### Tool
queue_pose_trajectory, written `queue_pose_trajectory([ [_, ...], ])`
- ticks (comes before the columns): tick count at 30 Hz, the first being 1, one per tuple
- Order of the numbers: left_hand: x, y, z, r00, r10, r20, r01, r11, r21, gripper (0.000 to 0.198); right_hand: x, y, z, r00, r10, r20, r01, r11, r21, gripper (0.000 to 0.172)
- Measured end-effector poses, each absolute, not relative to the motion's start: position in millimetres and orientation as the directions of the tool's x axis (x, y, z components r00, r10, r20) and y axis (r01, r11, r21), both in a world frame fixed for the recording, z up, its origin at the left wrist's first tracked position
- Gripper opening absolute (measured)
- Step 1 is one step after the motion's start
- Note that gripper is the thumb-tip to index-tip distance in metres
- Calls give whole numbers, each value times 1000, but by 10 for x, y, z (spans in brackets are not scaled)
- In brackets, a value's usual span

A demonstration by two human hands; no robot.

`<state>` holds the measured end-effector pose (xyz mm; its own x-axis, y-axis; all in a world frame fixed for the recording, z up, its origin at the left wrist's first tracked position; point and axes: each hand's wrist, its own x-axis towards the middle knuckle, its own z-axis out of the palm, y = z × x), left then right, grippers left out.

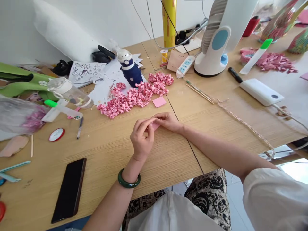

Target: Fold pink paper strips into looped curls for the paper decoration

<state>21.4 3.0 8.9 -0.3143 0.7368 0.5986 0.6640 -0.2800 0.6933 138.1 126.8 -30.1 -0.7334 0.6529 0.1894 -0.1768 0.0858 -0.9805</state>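
My left hand (pixel 142 138) and my right hand (pixel 168 121) meet over the wooden table (pixel 108 154), fingers pinched together on a small pink paper piece (pixel 155 125). A green bangle (pixel 128 181) circles my left wrist. Just beyond my hands lies a flat pink paper slip (pixel 159 101). Behind it spreads a heap of folded pink paper pieces (pixel 134 96), reaching toward a dark blue bottle (pixel 131 70).
A black phone (pixel 69 190) lies at the near left, with a red tape roll (pixel 56 134) and a pen (pixel 79 127) beyond it. A white fan (pixel 216 45), power strip (pixel 185 65), white power bank (pixel 261 92), braided cord (pixel 240 120) and more pink pieces (pixel 271 61) sit to the right.
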Motion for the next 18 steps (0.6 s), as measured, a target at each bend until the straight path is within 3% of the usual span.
queue_pose_trajectory([
  [2, 221, 63, 7, -391, 796, 462, 510, -230, 829, 22, 1376, 1261, -315, -732, 654, 193, -180, 89, -980, 33],
  [4, 200, 96, -58, -430, 814, 390, 420, -201, 885, 20, 1376, 1246, -325, -745, 636, 203, -168, 115, -979, 31],
  [10, 51, 136, -114, -410, 837, 362, 383, -202, 901, 19, 1370, 1218, -332, -732, 637, 240, -111, 236, -965, 24],
  [15, 1, 150, -126, -400, 859, 319, 386, -158, 909, 21, 1371, 1190, -311, -710, 682, 178, -106, 146, -984, 24],
  [18, 13, 151, -139, -403, 850, 340, 444, -143, 884, 25, 1383, 1167, -291, -663, 720, 204, -66, 216, -974, 18],
])
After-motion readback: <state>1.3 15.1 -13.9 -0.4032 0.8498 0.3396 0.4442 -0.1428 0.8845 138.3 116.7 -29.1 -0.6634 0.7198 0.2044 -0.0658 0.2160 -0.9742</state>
